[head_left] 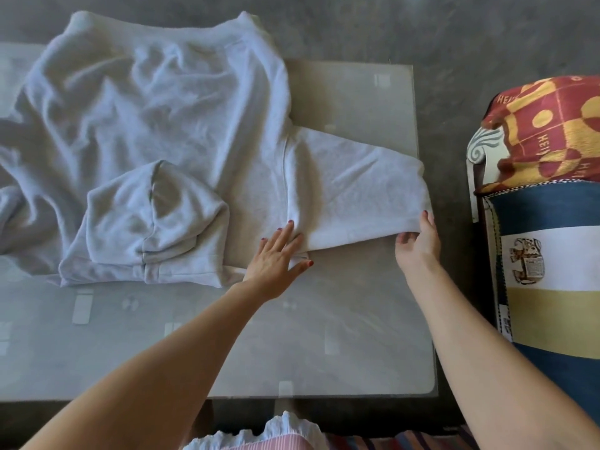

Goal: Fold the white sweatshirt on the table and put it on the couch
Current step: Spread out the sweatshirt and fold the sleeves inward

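Barely begun: white sweatshirt [156, 118] spread crumpled, upper left. Left hand [276, 258] flat, pressing; right hand [418, 238] pinching the sleeve [357, 190]. Folding and couch [552, 254] placement left.

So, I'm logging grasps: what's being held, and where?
The right hand grips the sweatshirt sleeve's cuff end; the left hand only presses flat near the armpit.

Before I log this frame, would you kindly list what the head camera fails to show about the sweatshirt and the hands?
- White cotton sweatshirt: its far-left part is cut off by the picture's left edge in the head view.
- Right hand: its fingertips curl under the outstretched sleeve's cuff, so the grip itself is hidden.
- Left hand: it lies flat on the sleeve, covering the fabric beneath.
- Striped couch: cut off at the right edge.
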